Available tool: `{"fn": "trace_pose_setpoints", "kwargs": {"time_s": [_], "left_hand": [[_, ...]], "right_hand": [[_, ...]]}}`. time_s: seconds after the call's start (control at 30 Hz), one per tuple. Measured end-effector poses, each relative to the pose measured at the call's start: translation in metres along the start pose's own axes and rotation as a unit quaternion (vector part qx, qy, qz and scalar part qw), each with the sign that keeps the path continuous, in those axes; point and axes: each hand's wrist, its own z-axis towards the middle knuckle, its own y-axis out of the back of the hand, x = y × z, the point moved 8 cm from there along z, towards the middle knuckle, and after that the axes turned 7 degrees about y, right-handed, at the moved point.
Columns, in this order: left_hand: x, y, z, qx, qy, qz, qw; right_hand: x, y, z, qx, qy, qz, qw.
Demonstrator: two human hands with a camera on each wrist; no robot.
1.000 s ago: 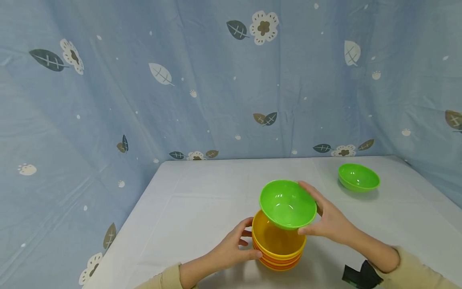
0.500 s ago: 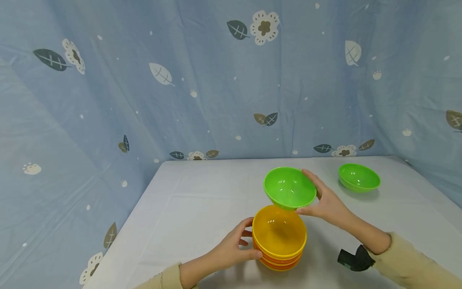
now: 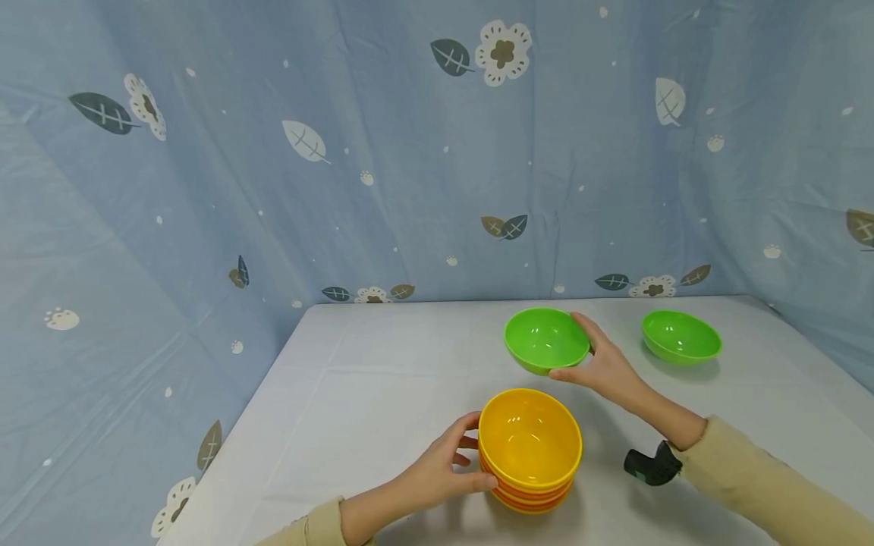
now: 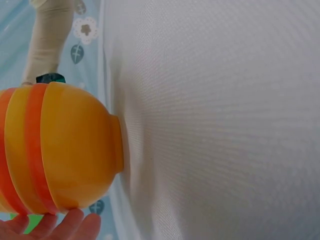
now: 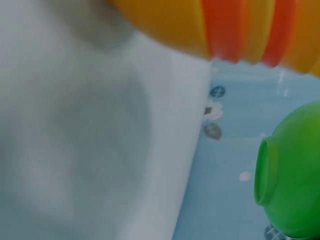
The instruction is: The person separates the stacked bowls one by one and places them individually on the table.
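In the head view my right hand (image 3: 604, 368) grips a green bowl (image 3: 546, 340) by its right side, thumb and fingers at the rim. This bowl is behind the stack, and the right wrist view shows its foot ring off the tablecloth. A stack of nested yellow and orange bowls (image 3: 529, 440) stands upright on the table, a yellow one on top. My left hand (image 3: 440, 470) holds the stack's left side, thumb in front and fingers behind. Fingertips (image 4: 72, 217) rest against the bowls in the left wrist view.
A second green bowl (image 3: 681, 337) sits at the back right of the table. White cloth (image 3: 382, 379) covers the tabletop, with a blue patterned curtain (image 3: 410, 152) behind and to the left. A black strap (image 3: 653, 464) hangs near the right sleeve.
The right hand has carried the green bowl up and away from over the stack toward the back, uncovering the yellow top bowl. The left hand stays in place.
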Motion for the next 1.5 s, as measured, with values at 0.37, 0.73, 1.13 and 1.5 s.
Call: {"fn": "trace_pose_setpoints", "kwargs": {"time_s": [0.37, 0.73, 1.13, 1.5], "left_hand": [[0.001, 0.001, 0.000, 0.000, 0.002, 0.003, 1.0000], [0.002, 0.001, 0.001, 0.000, 0.000, -0.001, 1.0000], [0.003, 0.001, 0.002, 0.003, 0.002, 0.003, 1.0000], [0.003, 0.001, 0.001, 0.004, 0.001, 0.000, 1.0000]], "right_hand": [[-0.024, -0.007, 0.020, -0.027, -0.009, -0.027, 0.9992], [-0.045, -0.017, 0.038, -0.035, 0.003, -0.054, 0.9979], [-0.066, -0.024, 0.048, -0.028, 0.004, -0.108, 0.9937], [-0.079, -0.023, 0.055, -0.042, -0.001, -0.159, 0.9863]]}}
